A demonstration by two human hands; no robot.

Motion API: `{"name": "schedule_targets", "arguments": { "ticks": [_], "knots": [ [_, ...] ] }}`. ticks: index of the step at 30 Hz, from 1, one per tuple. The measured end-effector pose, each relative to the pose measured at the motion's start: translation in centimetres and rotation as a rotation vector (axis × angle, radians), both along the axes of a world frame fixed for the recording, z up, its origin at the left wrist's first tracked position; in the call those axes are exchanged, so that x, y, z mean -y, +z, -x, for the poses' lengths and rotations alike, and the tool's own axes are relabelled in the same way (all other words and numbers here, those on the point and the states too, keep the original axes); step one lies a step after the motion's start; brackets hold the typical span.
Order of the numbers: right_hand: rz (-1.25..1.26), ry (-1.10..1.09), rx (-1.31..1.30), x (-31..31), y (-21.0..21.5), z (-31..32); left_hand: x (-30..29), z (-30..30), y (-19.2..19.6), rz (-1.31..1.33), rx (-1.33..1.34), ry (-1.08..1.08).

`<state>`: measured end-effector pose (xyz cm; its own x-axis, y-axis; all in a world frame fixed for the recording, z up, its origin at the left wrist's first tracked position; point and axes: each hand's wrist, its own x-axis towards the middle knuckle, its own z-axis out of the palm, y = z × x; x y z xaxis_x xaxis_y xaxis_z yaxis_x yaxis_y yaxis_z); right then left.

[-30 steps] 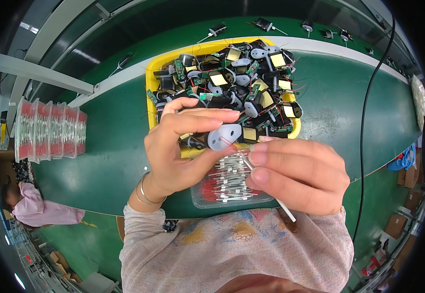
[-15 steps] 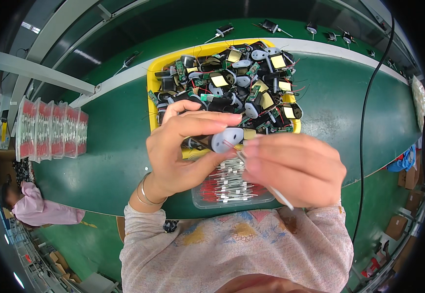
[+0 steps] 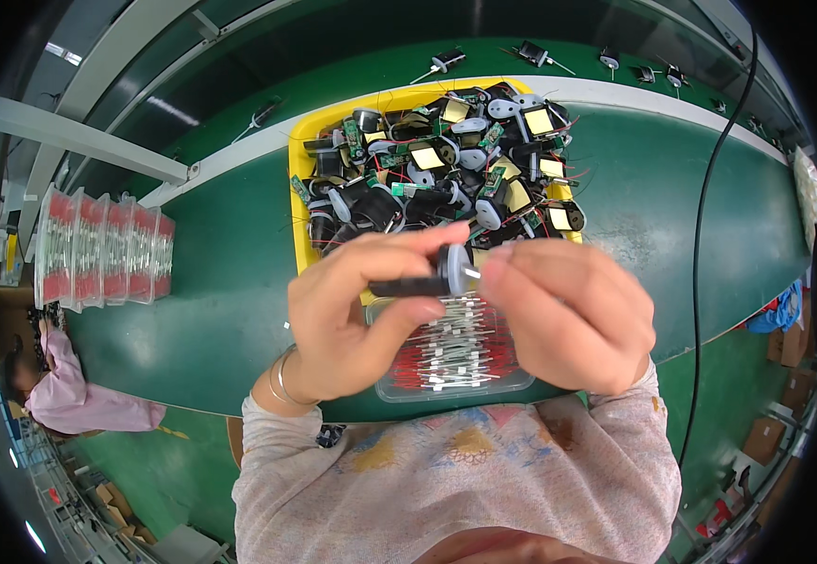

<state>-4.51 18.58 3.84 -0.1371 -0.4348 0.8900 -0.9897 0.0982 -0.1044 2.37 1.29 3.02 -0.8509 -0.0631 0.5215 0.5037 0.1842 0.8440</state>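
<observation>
My left hand (image 3: 328, 305) is closed round a black device body (image 3: 408, 286), thumb below and fingers above. The grey oval end cap (image 3: 456, 270) on the device faces right, seen nearly edge-on. Close against that cap, my right hand (image 3: 577, 320) pinches a white cable (image 3: 471, 274). Only a short piece of the cable shows between fingertips and cap; I cannot tell how far it goes in. Beneath my hands lies a clear plastic tray (image 3: 408, 395) of white cables with red ends. Behind them stands a yellow bin (image 3: 298, 211) heaped with similar black devices, green circuit boards and thin wires.
Several clear trays of cables (image 3: 108, 249) stand stacked on the green table (image 3: 211, 310) at left. Devices with white cables (image 3: 448, 61) lie on a green surface past the white rail. A black cord (image 3: 702, 197) hangs at right. Another person (image 3: 70, 399) is at far left.
The device has turned so its grey cap points right instead of toward me. My right hand has moved slightly left, and the cable's trailing end is now hidden.
</observation>
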Motion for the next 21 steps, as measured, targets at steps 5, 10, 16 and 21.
{"name": "schedule_targets", "arguments": {
  "ticks": [5,10,16,21],
  "knots": [
    [0.029,0.111,0.109,0.0,0.0,-0.8,0.1,-0.5,0.9,0.212,-0.130,0.013],
    [0.027,0.237,0.409,-0.1,0.4,-1.1,1.1,-0.7,1.2,0.105,0.011,-0.149],
    [0.074,0.142,0.320,0.3,0.0,-1.5,-0.4,-1.3,1.4,0.132,-0.037,0.016],
    [0.090,0.175,0.547,0.9,0.1,-0.1,0.1,0.1,-0.2,-0.135,0.029,-0.081]
  ]
}}
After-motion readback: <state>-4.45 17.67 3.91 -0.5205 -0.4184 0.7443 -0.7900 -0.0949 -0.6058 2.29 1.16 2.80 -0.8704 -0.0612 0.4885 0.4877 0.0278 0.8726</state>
